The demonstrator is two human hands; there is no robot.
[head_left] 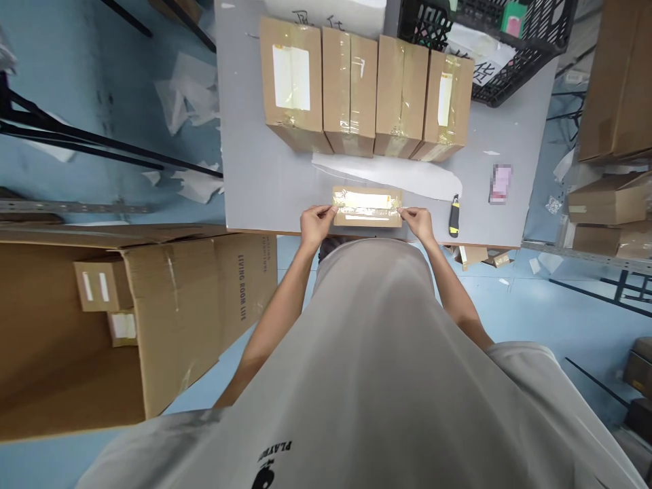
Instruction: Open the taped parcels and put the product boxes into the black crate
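A small flat cardboard box (367, 206), glossy with clear tape, lies at the near edge of the grey table (265, 176). My left hand (316, 225) pinches its left end, fingers closed on it. My right hand (418, 221) grips its right end the same way. Behind it a long white paper strip (407, 178) lies across the table. Further back stands a row of several taped cardboard boxes (363, 88), side by side.
A yellow-black utility knife (454, 217) lies right of my right hand. A black plastic crate (489, 41) sits at the table's far right. A large open carton (153, 319) with small boxes stands on the blue floor at left; more cartons (611, 204) at right.
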